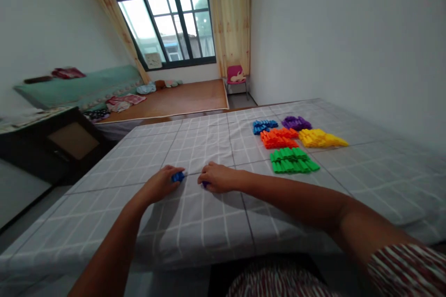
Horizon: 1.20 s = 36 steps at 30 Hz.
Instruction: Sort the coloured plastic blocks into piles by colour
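My left hand (164, 184) is closed around a small blue piece (177, 177) low over the checked cloth, left of centre. A short gap to its right, my right hand (219, 177) has its fingers curled on a small purple piece (205, 184), mostly covered by the fingers. Beyond my right forearm lie piles of like pieces: green (293, 160), orange (279, 138), yellow (321, 138), blue (265, 125) and purple (297, 123).
The table (139, 227) has a grey checked cloth. Behind it are a bed (188, 97) with clothes and a pink chair (236, 74). A dark cabinet (69, 141) stands at the left, a white wall at the right.
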Available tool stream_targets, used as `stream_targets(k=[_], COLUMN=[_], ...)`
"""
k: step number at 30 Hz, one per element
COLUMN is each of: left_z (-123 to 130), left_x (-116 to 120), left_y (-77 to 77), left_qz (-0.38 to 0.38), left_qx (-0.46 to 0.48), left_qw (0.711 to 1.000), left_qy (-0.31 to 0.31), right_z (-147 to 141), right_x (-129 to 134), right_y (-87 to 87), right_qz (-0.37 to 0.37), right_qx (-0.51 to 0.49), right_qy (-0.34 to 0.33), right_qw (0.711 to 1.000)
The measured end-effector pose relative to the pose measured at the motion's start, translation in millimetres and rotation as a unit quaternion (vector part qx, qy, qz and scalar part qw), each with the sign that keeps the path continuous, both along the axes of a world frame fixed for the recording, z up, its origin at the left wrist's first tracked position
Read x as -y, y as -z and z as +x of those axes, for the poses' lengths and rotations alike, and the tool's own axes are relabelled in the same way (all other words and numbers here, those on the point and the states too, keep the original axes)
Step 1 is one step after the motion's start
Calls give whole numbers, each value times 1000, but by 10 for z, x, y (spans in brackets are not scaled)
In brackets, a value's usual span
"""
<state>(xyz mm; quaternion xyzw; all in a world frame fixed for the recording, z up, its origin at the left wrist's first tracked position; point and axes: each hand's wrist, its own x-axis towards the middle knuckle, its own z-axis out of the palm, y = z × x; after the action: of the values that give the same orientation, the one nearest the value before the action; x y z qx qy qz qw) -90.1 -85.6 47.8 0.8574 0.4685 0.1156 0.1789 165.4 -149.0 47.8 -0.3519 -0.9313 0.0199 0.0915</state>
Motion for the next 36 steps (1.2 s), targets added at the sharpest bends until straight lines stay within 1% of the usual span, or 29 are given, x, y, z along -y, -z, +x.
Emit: stream_targets(k=[3, 6, 9, 12, 13, 15, 16, 17, 18, 20, 22, 26, 28, 30, 31, 33, 36], left_z=[283, 651, 1016, 1334, 1431, 1619, 1711, 1800, 1885, 2034, 2145, 2282, 2344, 2420, 2462, 2554, 2681], left_x=[8, 19, 32, 47, 51, 59, 64, 69, 75, 88, 96, 80, 63, 54, 57, 82, 130], left_y=[-27, -69, -121, -143, -139, -121, -111, -101, -95, -92, -104, -133, -135, -128, -125, -126, -157], left_qz=[-11, -21, -17, -15, -16, -16, -14, -11, -8, -1, 6, 13, 14, 14, 13, 9, 16], left_qx=[19, 53, 83, 87, 87, 86, 84, 80, 76, 70, 70, 89, 109, 134, 145, 161, 169], left_qw=[1000, 998, 995, 992, 991, 987, 986, 985, 984, 983, 980, 977, 975, 972, 971, 970, 967], left_qy=[7, 37, 59, 90, 104, 133, 144, 153, 159, 172, 186, 193, 193, 192, 188, 182, 188], right_z=[400, 965, 1746, 2672, 2976, 3510, 3722, 3889, 4011, 4131, 4137, 4091, 4124, 4192, 4231, 4296, 4323], right_x=[121, 171, 140, 57, 20, -71, -124, -181, -239, -349, -437, -540, -577, -606, -609, -575, -396], right_y=[-83, -149, -213, -273, -287, -299, -296, -288, -276, -246, -214, -140, -97, -63, -53, -54, -86], right_qz=[-30, -42, -48, -56, -54, -34, -31, -25, -19, 0, 15, -11, -32, -37, -27, 20, 103], right_qx=[-84, -153, -201, -233, -228, -185, -161, -135, -112, -72, -40, 5, 19, 25, 21, -4, -69], right_qy=[31, 74, 149, 244, 282, 381, 421, 448, 459, 446, 431, 451, 458, 459, 453, 426, 379], right_qw=[996, 985, 967, 940, 930, 905, 892, 884, 881, 892, 902, 893, 888, 887, 891, 904, 917])
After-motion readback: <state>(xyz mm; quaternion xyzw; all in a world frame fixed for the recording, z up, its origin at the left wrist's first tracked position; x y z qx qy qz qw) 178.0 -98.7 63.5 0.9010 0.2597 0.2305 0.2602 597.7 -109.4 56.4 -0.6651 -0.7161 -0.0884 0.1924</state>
